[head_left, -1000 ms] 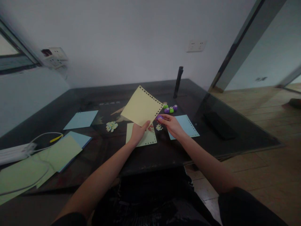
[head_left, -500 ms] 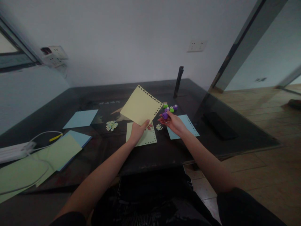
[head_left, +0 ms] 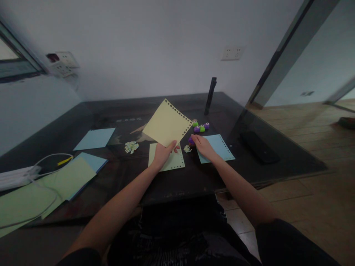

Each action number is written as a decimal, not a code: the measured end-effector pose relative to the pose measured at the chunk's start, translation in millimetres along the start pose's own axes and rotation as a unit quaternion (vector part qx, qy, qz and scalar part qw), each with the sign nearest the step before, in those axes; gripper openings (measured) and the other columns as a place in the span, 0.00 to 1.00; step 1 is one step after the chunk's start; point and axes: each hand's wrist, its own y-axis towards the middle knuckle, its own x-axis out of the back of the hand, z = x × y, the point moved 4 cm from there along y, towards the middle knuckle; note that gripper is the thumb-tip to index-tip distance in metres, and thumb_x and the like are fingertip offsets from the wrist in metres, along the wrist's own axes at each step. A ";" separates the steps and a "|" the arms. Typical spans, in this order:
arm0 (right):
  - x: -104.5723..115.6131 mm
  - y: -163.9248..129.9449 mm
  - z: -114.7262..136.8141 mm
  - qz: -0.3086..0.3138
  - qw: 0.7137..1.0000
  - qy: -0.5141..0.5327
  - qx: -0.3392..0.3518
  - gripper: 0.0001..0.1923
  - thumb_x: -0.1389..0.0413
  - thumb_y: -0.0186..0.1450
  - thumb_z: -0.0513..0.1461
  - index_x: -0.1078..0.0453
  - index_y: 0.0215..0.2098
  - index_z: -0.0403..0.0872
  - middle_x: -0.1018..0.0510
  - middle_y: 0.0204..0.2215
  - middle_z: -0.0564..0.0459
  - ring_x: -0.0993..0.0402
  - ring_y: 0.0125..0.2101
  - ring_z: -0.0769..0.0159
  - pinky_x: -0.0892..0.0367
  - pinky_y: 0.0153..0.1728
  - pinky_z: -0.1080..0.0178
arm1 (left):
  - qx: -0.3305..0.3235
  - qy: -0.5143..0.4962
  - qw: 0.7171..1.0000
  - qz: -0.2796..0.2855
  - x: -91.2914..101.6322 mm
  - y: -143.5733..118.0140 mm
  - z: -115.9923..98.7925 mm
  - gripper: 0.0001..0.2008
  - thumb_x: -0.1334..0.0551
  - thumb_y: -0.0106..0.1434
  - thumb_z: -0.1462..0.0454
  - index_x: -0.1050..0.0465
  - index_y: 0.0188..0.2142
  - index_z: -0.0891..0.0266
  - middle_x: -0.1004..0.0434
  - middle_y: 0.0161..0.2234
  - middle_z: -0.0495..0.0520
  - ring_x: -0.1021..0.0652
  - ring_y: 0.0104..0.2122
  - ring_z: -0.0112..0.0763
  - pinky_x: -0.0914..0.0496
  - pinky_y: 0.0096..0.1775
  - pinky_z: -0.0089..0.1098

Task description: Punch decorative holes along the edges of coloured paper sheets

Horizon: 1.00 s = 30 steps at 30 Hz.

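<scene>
My left hand (head_left: 162, 154) holds up a pale yellow sheet (head_left: 166, 123) by its lower corner; small holes run along the sheet's top right edge. My right hand (head_left: 202, 146) grips a small purple punch (head_left: 191, 140) just right of that sheet, low over the table. Under my left hand lies a light green sheet (head_left: 172, 162) with punched edges. A blue punched sheet (head_left: 220, 146) lies under my right wrist. Two little heaps of paper bits (head_left: 131, 147) (head_left: 187, 149) rest on the dark table (head_left: 194, 177).
Green and purple punches (head_left: 201, 128) cluster behind my right hand, near an upright black tube (head_left: 210, 95). Blue paper (head_left: 95, 138), stacked green and blue sheets (head_left: 66, 179) and a white cable (head_left: 41, 168) lie left. A black flat object (head_left: 257, 147) sits right.
My right hand lifted the purple punch, turned it near the yellow sheet's edge, then lowered it toward the table. The yellow sheet stayed held up, shifting slightly.
</scene>
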 end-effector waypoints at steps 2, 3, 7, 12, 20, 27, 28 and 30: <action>1.6 0.0 -0.3 -0.006 1.000 0.008 -0.002 0.22 0.61 0.69 0.49 0.33 0.28 0.46 0.23 0.28 0.49 0.28 0.32 0.62 0.39 0.35 0.64 | -0.002 -0.001 1.000 0.002 0.0 0.1 -0.6 0.15 0.41 0.59 0.58 0.26 0.22 0.66 0.24 0.19 0.54 0.29 0.19 0.26 0.34 0.27 0.27; 2.4 -0.1 0.0 -0.007 1.000 0.007 -0.004 0.23 0.61 0.69 0.49 0.33 0.28 0.46 0.23 0.28 0.49 0.28 0.32 0.62 0.39 0.35 0.64 | -0.002 -0.001 1.000 0.002 0.0 0.2 -0.8 0.15 0.41 0.59 0.59 0.26 0.22 0.66 0.24 0.19 0.53 0.29 0.19 0.26 0.34 0.27 0.27; 4.1 -1.1 3.7 0.001 1.000 -0.018 0.000 0.21 0.61 0.69 0.48 0.35 0.27 0.47 0.24 0.28 0.50 0.28 0.31 0.63 0.39 0.34 0.64 | 0.000 -0.005 1.000 0.002 -0.2 0.4 -0.6 0.14 0.41 0.59 0.59 0.26 0.23 0.66 0.25 0.19 0.53 0.29 0.19 0.26 0.35 0.26 0.26; 5.1 -3.4 7.1 0.005 1.000 -0.029 0.005 0.20 0.62 0.70 0.47 0.36 0.30 0.47 0.24 0.27 0.51 0.28 0.30 0.64 0.40 0.33 0.65 | -0.003 -0.002 1.000 0.002 -0.2 -0.4 -1.7 0.14 0.41 0.59 0.59 0.27 0.22 0.66 0.25 0.19 0.52 0.29 0.19 0.26 0.34 0.27 0.27; 11.8 -2.7 8.9 -0.032 0.999 0.014 0.025 0.19 0.59 0.68 0.50 0.35 0.31 0.48 0.26 0.26 0.52 0.29 0.30 0.63 0.40 0.33 0.64 | -0.006 -0.011 1.000 0.006 -0.4 -1.1 -6.0 0.13 0.41 0.59 0.60 0.27 0.23 0.66 0.25 0.19 0.52 0.26 0.21 0.28 0.34 0.29 0.28; 5.5 -0.5 4.2 -0.017 0.984 0.175 0.016 0.18 0.44 0.58 0.48 0.30 0.40 0.45 0.25 0.31 0.52 0.30 0.27 0.67 0.35 0.31 0.62 | -0.010 0.009 1.000 0.022 -1.0 -0.4 -4.8 0.14 0.41 0.59 0.60 0.26 0.22 0.65 0.25 0.18 0.52 0.27 0.21 0.29 0.33 0.29 0.28; 5.0 -0.6 3.8 -0.012 0.980 0.201 0.008 0.19 0.43 0.57 0.48 0.31 0.43 0.46 0.26 0.31 0.52 0.31 0.25 0.68 0.35 0.30 0.63 | -0.012 0.016 1.000 0.024 -1.2 0.2 -3.6 0.14 0.42 0.59 0.60 0.26 0.22 0.65 0.24 0.19 0.53 0.27 0.21 0.28 0.33 0.29 0.28; 4.9 -1.5 4.4 0.000 0.966 0.259 -0.010 0.21 0.42 0.57 0.47 0.31 0.46 0.47 0.27 0.30 0.53 0.31 0.23 0.69 0.35 0.27 0.63 | -0.016 0.025 0.999 0.026 -1.2 1.5 -0.7 0.15 0.42 0.59 0.59 0.25 0.22 0.66 0.24 0.20 0.53 0.27 0.22 0.29 0.33 0.30 0.28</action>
